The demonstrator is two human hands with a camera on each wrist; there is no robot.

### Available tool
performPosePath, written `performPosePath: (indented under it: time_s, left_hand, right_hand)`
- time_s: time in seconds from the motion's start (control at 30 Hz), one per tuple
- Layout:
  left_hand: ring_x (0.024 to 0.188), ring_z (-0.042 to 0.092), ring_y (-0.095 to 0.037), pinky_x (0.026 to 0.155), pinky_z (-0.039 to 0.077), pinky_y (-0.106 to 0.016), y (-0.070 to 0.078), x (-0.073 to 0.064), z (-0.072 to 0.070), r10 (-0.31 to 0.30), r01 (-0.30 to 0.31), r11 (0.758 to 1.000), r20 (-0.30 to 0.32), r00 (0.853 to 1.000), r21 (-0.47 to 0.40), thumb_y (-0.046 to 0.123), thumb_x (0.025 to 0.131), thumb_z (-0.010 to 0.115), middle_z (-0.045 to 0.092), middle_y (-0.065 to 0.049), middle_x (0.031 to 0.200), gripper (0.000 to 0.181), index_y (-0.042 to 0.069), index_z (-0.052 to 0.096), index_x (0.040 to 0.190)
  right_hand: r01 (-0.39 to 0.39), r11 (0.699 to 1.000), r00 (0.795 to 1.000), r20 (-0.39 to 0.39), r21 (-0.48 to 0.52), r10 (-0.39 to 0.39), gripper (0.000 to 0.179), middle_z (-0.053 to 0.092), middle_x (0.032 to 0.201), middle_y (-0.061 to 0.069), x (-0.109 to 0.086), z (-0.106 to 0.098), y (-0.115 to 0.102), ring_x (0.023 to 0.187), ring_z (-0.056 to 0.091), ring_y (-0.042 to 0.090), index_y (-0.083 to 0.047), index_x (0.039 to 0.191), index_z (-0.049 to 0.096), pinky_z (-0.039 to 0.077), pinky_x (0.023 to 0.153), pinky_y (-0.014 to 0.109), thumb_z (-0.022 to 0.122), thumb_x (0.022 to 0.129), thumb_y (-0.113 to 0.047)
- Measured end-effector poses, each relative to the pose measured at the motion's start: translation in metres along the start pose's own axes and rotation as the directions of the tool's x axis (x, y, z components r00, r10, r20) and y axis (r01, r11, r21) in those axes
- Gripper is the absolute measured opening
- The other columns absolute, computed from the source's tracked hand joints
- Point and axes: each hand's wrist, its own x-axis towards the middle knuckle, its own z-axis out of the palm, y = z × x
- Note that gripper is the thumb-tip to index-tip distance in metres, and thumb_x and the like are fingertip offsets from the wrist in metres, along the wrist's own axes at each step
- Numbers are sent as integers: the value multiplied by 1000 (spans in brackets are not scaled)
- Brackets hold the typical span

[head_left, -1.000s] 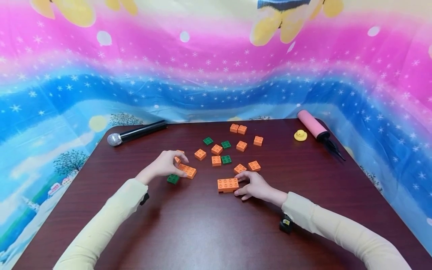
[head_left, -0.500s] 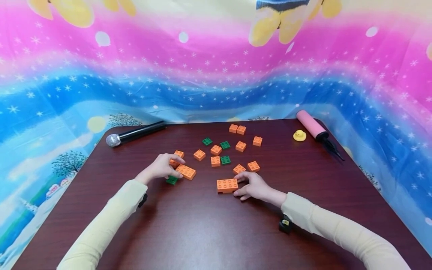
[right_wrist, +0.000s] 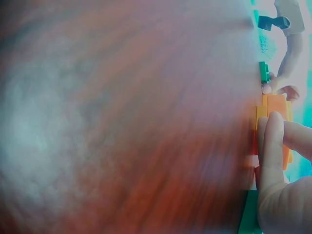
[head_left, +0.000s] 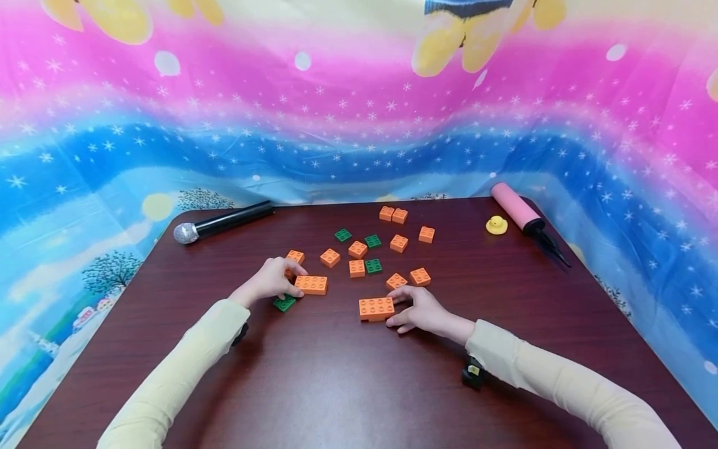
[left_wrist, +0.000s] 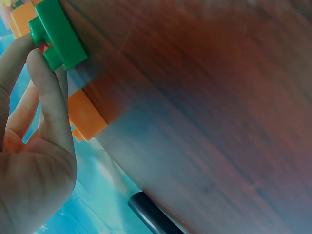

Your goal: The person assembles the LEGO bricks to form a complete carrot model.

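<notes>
Hanging beyond the far edge of the surface, a bright cloth [head_left: 359, 112] is enclosing a dark table [head_left: 320, 386]. A microphone [head_left: 230, 221] is lying by the far left corner, and a pink pump [head_left: 513, 204] by the far right corner. Around the middle of the surface, the left hand [head_left: 272, 277] is pinching the left end of one long brick [head_left: 311, 285]. The right hand [head_left: 423, 310] is pinching the right end of another long brick [head_left: 376, 307], which seems to be resting on a lower piece, farther from the far edge. Positioning these two separate bricks seems to be the step in hand; the next move is probably calling for a steady pinch and matching alignment. A yellow duck [head_left: 496, 225] is sitting near the pump. Small orange bricks [head_left: 356, 269] are lying towards the far edge, with small green bricks [head_left: 373, 241] mostly among them, one sitting just beside the left hand.
</notes>
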Motion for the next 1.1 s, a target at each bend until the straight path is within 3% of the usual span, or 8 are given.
performPosePath:
  time_s: [0.23, 0.4, 0.53, 0.77, 0.9, 1.1]
  left_hand:
    - [56, 59, -13, 54, 54, -29, 10, 1, 3, 33, -33, 999, -23, 999, -22, 14, 76, 81, 64, -17, 110, 36, 5, 69, 109]
    - [53, 61, -14, 53, 54, -31, 31, 1, 7, 102, -105, 992, -49, 994, -67, 15, 73, 83, 65, -14, 102, 38, 5, 69, 107]
    - [53, 62, -16, 53, 54, -31, 51, 2, 17, 189, -193, 976, -49, 981, -97, 16, 73, 83, 68, -9, 88, 39, 5, 68, 107]
    - [57, 62, -8, 59, 53, -27, 84, 2, 36, 340, -341, 936, -30, 940, -82, 18, 72, 84, 67, -2, 79, 37, 7, 69, 103]
    - [59, 61, -6, 63, 52, -24, 98, 8, 48, 379, -378, 923, -8, 925, -67, 21, 71, 85, 66, 0, 78, 36, 8, 70, 100]
    - [58, 60, -6, 59, 51, -23, 111, 12, 61, 381, -379, 922, 13, 925, -75, 22, 70, 85, 66, 2, 70, 35, 8, 71, 99]
  right_hand:
    - [-1, 1000, 1000, 5, 5, 1, 53, 52, 120, 22, -1, -1, 1, 73, 68, 16, 5, 128, 50, 58, 66, 34, 72, 80, 4]
    - [0, 1000, 1000, 1, 11, 0, 54, 52, 121, 23, 0, -2, 2, 73, 68, 16, 5, 128, 51, 58, 66, 34, 73, 79, 4]
    - [-4, 1000, 1000, -8, 19, 4, 54, 53, 122, 23, -1, -2, 3, 73, 69, 17, 5, 128, 51, 58, 66, 35, 73, 79, 4]
    - [8, 1000, 1000, -20, 11, -8, 55, 53, 125, 24, -4, -5, 2, 74, 69, 17, 5, 127, 51, 58, 66, 35, 74, 78, 2]
    - [5, 1000, 999, -38, 6, -4, 55, 54, 125, 24, -5, -8, 4, 72, 68, 17, 6, 126, 52, 58, 65, 36, 75, 77, 3]
    - [-27, 999, 999, -43, 31, 28, 57, 51, 126, 25, -6, -9, 5, 73, 69, 19, 8, 129, 47, 58, 66, 35, 73, 78, 5]
